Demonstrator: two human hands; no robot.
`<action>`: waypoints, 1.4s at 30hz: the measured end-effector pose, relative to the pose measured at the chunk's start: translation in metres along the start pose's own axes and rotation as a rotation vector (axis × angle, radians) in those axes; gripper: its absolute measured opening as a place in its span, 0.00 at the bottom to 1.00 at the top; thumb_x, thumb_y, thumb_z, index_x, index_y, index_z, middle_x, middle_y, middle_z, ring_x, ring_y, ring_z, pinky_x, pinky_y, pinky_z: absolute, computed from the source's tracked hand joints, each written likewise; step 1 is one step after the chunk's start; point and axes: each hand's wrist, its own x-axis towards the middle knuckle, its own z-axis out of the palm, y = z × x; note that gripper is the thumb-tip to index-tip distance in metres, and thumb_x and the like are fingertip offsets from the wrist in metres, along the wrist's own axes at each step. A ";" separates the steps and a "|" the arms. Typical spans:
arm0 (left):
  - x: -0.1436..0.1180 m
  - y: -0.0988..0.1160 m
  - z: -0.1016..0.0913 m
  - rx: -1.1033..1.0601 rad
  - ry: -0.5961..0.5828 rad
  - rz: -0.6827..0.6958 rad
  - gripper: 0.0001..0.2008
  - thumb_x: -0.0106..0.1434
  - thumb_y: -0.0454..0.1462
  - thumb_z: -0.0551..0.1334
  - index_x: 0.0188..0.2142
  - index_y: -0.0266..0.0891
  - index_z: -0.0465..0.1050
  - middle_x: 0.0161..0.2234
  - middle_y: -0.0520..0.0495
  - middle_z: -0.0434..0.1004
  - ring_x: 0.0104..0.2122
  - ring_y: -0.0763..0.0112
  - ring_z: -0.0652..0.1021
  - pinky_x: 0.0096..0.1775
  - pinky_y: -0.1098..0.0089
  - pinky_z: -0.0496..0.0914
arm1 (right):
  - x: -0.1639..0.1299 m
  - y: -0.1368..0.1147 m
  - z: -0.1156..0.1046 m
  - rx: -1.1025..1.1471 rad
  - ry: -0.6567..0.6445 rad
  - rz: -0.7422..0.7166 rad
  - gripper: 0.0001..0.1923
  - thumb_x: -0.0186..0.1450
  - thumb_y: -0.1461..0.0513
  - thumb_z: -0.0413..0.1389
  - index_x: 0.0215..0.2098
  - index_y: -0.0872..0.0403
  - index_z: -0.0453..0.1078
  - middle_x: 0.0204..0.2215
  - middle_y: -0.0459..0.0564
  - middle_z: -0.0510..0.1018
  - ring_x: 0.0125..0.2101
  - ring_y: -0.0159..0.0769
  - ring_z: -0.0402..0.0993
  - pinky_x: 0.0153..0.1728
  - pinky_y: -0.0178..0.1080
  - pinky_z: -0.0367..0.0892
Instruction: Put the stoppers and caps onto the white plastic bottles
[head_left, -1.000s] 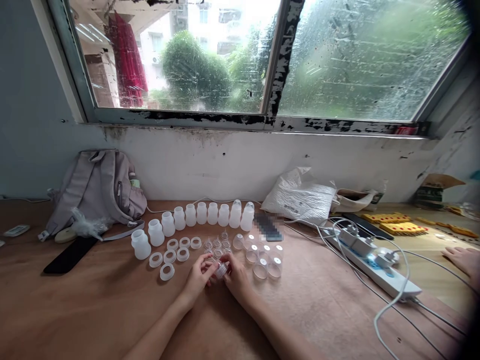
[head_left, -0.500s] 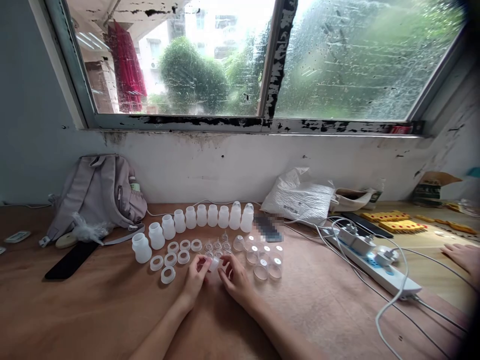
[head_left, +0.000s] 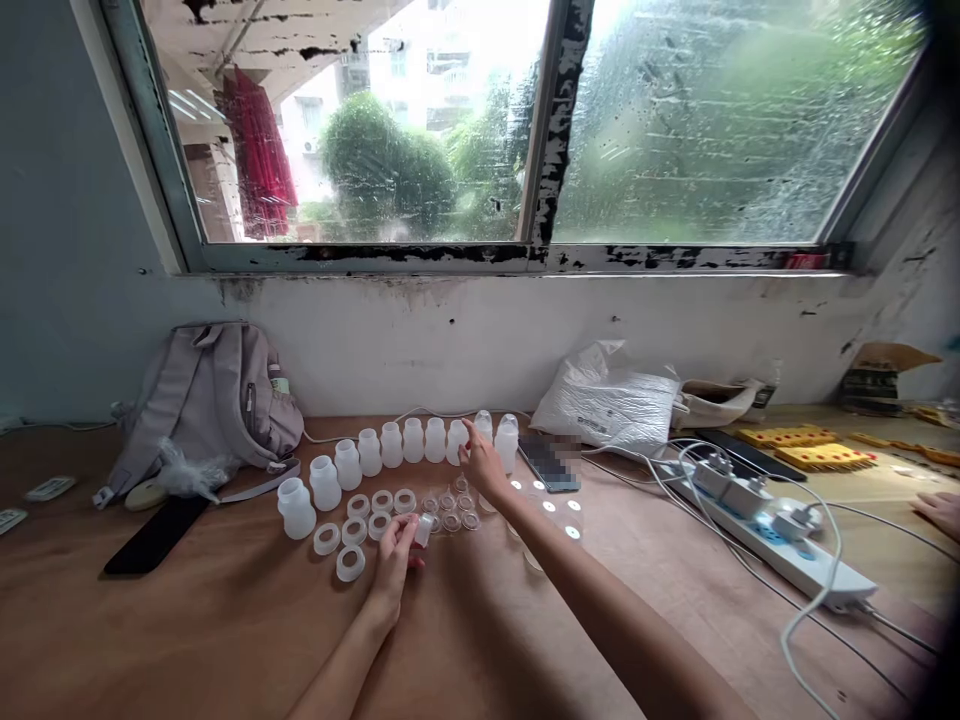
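A curved row of white bottles [head_left: 390, 447] runs across the brown table [head_left: 187, 630] below the window, from about 9 o'clock of the scene's centre round to 12. Just nearer the person lie white rings [head_left: 358, 520] and a cluster of small clear caps [head_left: 448, 508]; clear cups [head_left: 559, 512] sit at 3 o'clock of those, partly hidden behind the right forearm. A grey backpack [head_left: 217, 400] leans against the wall at 10 o'clock, with a black phone [head_left: 156, 535] lying in front of it. A white plastic bag [head_left: 611, 405] and a power strip [head_left: 780, 545] with cables lie out at 2 and 3 o'clock.

The left hand [head_left: 394, 565] pinches a small clear piece [head_left: 423, 530] between thumb and fingertips, at its own 1 o'clock, just short of the caps. The right hand [head_left: 481, 465] is stretched to the far end of the bottle row, fingers loosely spread; it seems to touch the last bottles [head_left: 508, 440] at its 1 o'clock, though whether it grips one is unclear.
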 end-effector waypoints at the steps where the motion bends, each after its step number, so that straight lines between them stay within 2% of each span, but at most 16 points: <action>1: 0.001 -0.001 0.000 -0.003 0.002 -0.003 0.18 0.52 0.49 0.58 0.35 0.38 0.67 0.34 0.47 0.68 0.29 0.72 0.72 0.22 0.77 0.65 | 0.008 0.001 0.001 -0.038 -0.022 0.022 0.22 0.59 0.67 0.47 0.53 0.52 0.56 0.35 0.54 0.73 0.32 0.40 0.70 0.29 0.36 0.60; 6: 0.002 -0.003 0.000 -0.003 -0.002 0.008 0.17 0.52 0.49 0.57 0.34 0.38 0.67 0.34 0.46 0.69 0.29 0.72 0.72 0.22 0.77 0.65 | 0.029 0.004 0.008 -0.123 -0.065 0.069 0.16 0.58 0.68 0.49 0.45 0.55 0.62 0.28 0.55 0.73 0.29 0.41 0.70 0.27 0.36 0.58; 9: 0.002 -0.003 0.000 -0.015 0.008 0.005 0.18 0.51 0.50 0.58 0.33 0.38 0.67 0.33 0.47 0.69 0.28 0.72 0.72 0.21 0.77 0.64 | 0.027 0.000 0.005 -0.131 -0.050 0.047 0.10 0.59 0.68 0.48 0.39 0.54 0.64 0.26 0.53 0.71 0.26 0.39 0.69 0.25 0.36 0.57; 11: 0.001 -0.002 0.000 -0.023 0.019 0.006 0.18 0.51 0.50 0.58 0.33 0.38 0.67 0.33 0.47 0.69 0.28 0.72 0.72 0.21 0.77 0.64 | 0.021 -0.007 -0.003 -0.132 -0.031 0.020 0.08 0.60 0.66 0.47 0.37 0.53 0.64 0.29 0.53 0.70 0.26 0.38 0.68 0.25 0.36 0.57; 14: 0.000 0.000 0.002 -0.026 0.025 0.025 0.17 0.51 0.50 0.57 0.32 0.38 0.67 0.32 0.48 0.69 0.27 0.72 0.72 0.21 0.77 0.64 | 0.003 -0.020 -0.024 -0.107 0.059 -0.066 0.07 0.61 0.63 0.46 0.37 0.53 0.63 0.37 0.54 0.66 0.31 0.38 0.67 0.28 0.37 0.60; 17: -0.002 0.002 0.004 -0.024 0.011 0.033 0.16 0.53 0.49 0.57 0.30 0.38 0.66 0.30 0.49 0.68 0.27 0.72 0.71 0.21 0.77 0.63 | -0.026 -0.032 -0.047 0.064 0.204 -0.224 0.05 0.61 0.60 0.48 0.32 0.54 0.62 0.40 0.54 0.64 0.36 0.38 0.66 0.33 0.37 0.62; 20: -0.002 0.003 0.005 -0.031 0.000 0.038 0.15 0.53 0.49 0.57 0.30 0.38 0.66 0.30 0.49 0.68 0.27 0.72 0.71 0.22 0.76 0.64 | -0.062 -0.034 -0.057 0.220 0.169 -0.220 0.05 0.62 0.59 0.47 0.32 0.53 0.61 0.31 0.49 0.68 0.30 0.34 0.67 0.31 0.35 0.62; 26: -0.002 0.003 0.004 -0.051 0.016 0.019 0.17 0.52 0.48 0.58 0.34 0.37 0.66 0.32 0.47 0.69 0.27 0.72 0.71 0.23 0.76 0.64 | -0.113 -0.022 -0.033 0.311 0.045 -0.261 0.10 0.59 0.60 0.52 0.37 0.53 0.58 0.31 0.49 0.70 0.32 0.36 0.69 0.33 0.37 0.65; 29: -0.002 0.001 0.003 -0.056 0.003 0.031 0.18 0.53 0.48 0.57 0.36 0.37 0.67 0.34 0.45 0.70 0.28 0.70 0.72 0.24 0.75 0.65 | -0.125 -0.021 -0.022 0.368 0.007 -0.223 0.16 0.58 0.60 0.52 0.44 0.53 0.55 0.34 0.50 0.71 0.34 0.37 0.70 0.35 0.38 0.66; 32: -0.002 0.001 0.002 -0.089 0.007 0.073 0.18 0.53 0.48 0.57 0.36 0.37 0.68 0.35 0.44 0.70 0.30 0.69 0.72 0.25 0.74 0.66 | -0.132 -0.023 -0.015 0.446 -0.092 -0.197 0.24 0.57 0.60 0.53 0.49 0.52 0.50 0.35 0.49 0.72 0.33 0.36 0.71 0.34 0.37 0.68; 35: -0.003 0.004 0.003 -0.155 0.013 0.095 0.17 0.53 0.47 0.58 0.35 0.36 0.68 0.34 0.45 0.70 0.30 0.69 0.72 0.28 0.73 0.67 | -0.136 -0.021 -0.010 0.437 -0.186 -0.226 0.24 0.56 0.60 0.54 0.50 0.52 0.52 0.37 0.50 0.72 0.35 0.37 0.71 0.37 0.37 0.68; 39: -0.006 0.011 0.005 -0.170 -0.026 0.134 0.16 0.53 0.46 0.59 0.34 0.37 0.69 0.34 0.46 0.71 0.30 0.69 0.73 0.28 0.73 0.67 | -0.134 -0.012 -0.007 0.288 -0.146 -0.257 0.26 0.55 0.59 0.56 0.51 0.51 0.56 0.43 0.52 0.70 0.42 0.41 0.68 0.43 0.41 0.65; 42: -0.008 0.013 0.006 -0.095 -0.026 0.168 0.14 0.52 0.46 0.60 0.33 0.37 0.69 0.33 0.47 0.72 0.29 0.70 0.72 0.28 0.73 0.66 | -0.132 -0.006 -0.007 0.207 -0.068 -0.283 0.26 0.52 0.58 0.59 0.48 0.52 0.59 0.41 0.52 0.71 0.40 0.42 0.69 0.41 0.42 0.65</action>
